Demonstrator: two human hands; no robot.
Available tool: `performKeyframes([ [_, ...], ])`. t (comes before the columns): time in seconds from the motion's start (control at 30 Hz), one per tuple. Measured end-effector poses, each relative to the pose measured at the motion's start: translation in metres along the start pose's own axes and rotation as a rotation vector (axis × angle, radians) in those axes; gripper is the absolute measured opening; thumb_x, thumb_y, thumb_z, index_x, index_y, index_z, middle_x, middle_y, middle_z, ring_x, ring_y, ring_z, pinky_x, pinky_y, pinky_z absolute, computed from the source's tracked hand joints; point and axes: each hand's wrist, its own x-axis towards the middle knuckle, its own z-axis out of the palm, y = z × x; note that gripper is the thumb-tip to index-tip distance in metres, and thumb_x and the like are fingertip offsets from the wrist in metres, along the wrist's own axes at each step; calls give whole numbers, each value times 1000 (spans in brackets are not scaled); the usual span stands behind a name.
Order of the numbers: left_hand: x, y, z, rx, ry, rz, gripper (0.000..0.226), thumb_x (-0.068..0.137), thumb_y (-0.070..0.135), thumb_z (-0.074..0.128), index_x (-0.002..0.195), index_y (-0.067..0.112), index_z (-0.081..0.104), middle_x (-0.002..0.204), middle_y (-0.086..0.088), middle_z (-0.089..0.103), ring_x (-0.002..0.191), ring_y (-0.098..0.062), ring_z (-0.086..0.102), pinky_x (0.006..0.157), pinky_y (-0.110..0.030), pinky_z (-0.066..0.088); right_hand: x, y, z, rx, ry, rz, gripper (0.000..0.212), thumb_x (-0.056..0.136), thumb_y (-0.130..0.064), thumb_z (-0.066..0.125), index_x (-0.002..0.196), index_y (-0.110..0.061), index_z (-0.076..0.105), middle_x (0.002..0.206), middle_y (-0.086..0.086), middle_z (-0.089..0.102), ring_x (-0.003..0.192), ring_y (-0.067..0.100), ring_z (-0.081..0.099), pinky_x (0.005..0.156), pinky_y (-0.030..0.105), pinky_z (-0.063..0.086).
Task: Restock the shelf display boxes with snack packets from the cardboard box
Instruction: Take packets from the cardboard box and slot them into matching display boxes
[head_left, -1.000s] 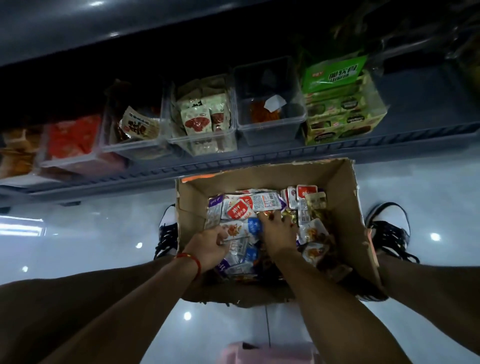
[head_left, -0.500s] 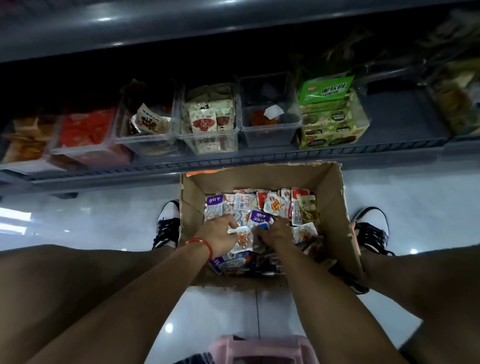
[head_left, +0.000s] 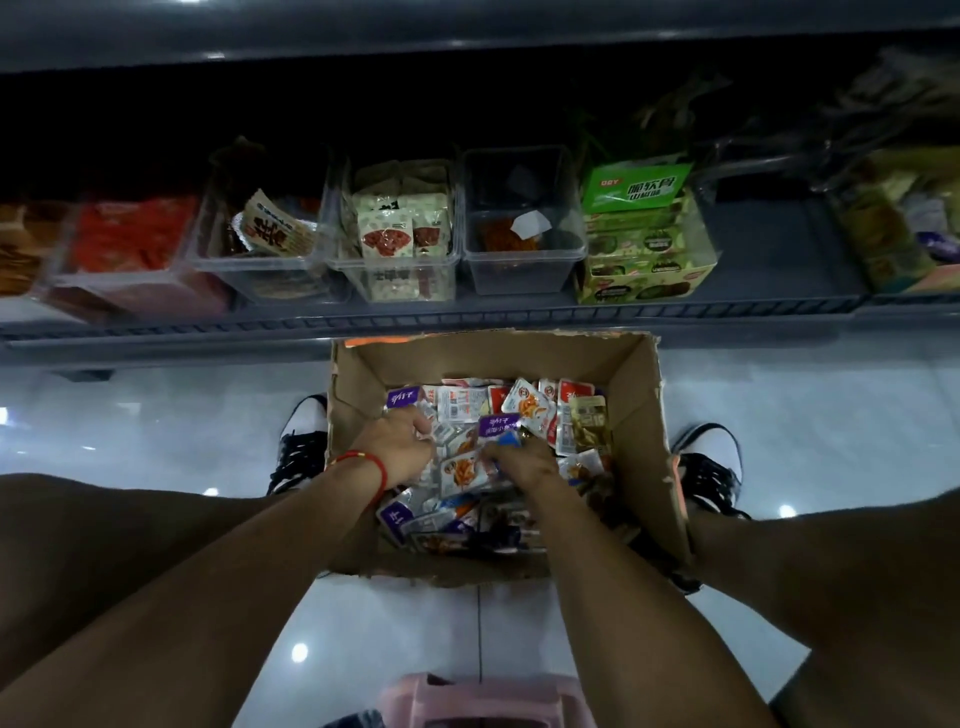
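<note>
- Head view: both hands are down in the cardboard box (head_left: 639, 426) on the floor, between the feet.
- Left hand (head_left: 397, 449), its grip curled into the snack packets (head_left: 524, 410); exactly what it clasps, I cannot tell.
- Right hand (head_left: 524, 460) pinches a packet (head_left: 460, 473).
- Clear shelf boxes (head_left: 519, 270) sit just above on the shelf (head_left: 467, 317).

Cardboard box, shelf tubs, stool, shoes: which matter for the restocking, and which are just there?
Part of the job:
cardboard box
snack packets
clear shelf tubs
left hand
right hand

Just lying about:
pink stool
shoes
green carton
</note>
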Motion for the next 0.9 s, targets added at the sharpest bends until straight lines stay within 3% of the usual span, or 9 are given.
performKeyframes([
  [0.07,-1,6,-3,-19,-4,-3,25,93,23,62,118,23,62,131,-3,62,112,-21,60,89,-27,48,-16,-1,-28,-10,-59,-42,53,69,-40,86,109,-12,65,106,10,71,90,23,68,82,42,59],
  [0.17,-14,26,-11,-131,4,21,47,89,40,68,130,21,56,134,-3,59,110,-21,58,83,-29,49,-52,-19,-66,-4,-234,-69,82,55,-47,94,126,-20,61,126,4,69,115,27,66,102,53,50],
  [0.23,-30,46,-20,-366,-69,3,66,84,54,72,139,28,48,135,-1,58,114,-25,60,77,-33,54,-81,-45,-86,-28,-332,-155,51,79,-26,85,124,-13,64,118,8,74,110,29,70,102,50,52],
  [0.33,-45,71,-36,-717,-364,9,41,88,52,70,119,25,65,113,-7,75,102,-29,71,93,-52,57,-128,-90,-111,-155,-442,-304,31,92,-9,71,123,-6,65,115,14,74,110,32,70,103,48,52],
  [0.4,-53,84,-47,-841,-426,117,28,93,40,68,111,18,69,108,-13,76,94,-28,73,95,-50,56,-152,-115,-123,-265,-436,-358,30,92,-8,71,122,-6,65,115,11,75,110,29,70,103,44,52],
  [0.5,-64,103,-66,-932,-284,264,17,97,19,65,114,14,70,107,-15,76,86,-27,73,78,-40,60,-182,-144,-138,-383,-366,-472,31,92,-12,73,122,-8,66,113,9,75,105,22,72,94,36,57],
  [0.6,-72,113,-86,-965,-138,326,25,95,15,67,120,12,69,111,-14,76,103,-32,71,96,-53,55,-207,-168,-156,-488,-216,-614,29,92,-20,74,117,-10,67,107,11,76,96,24,75,81,41,63],
  [0.7,-80,122,-105,-1050,-42,353,27,96,9,65,123,5,65,113,-20,73,106,-37,70,98,-57,53,-224,-186,-183,-491,-64,-701,28,91,-21,76,111,-5,66,94,9,78,84,28,77,75,44,64],
  [0.9,-99,150,-139,-1040,77,490,17,99,8,61,114,9,67,109,-16,75,97,-32,73,74,-38,63,-248,-206,-221,-378,-57,-767,20,96,-21,67,111,-9,70,100,9,78,95,25,75,78,40,64],
])
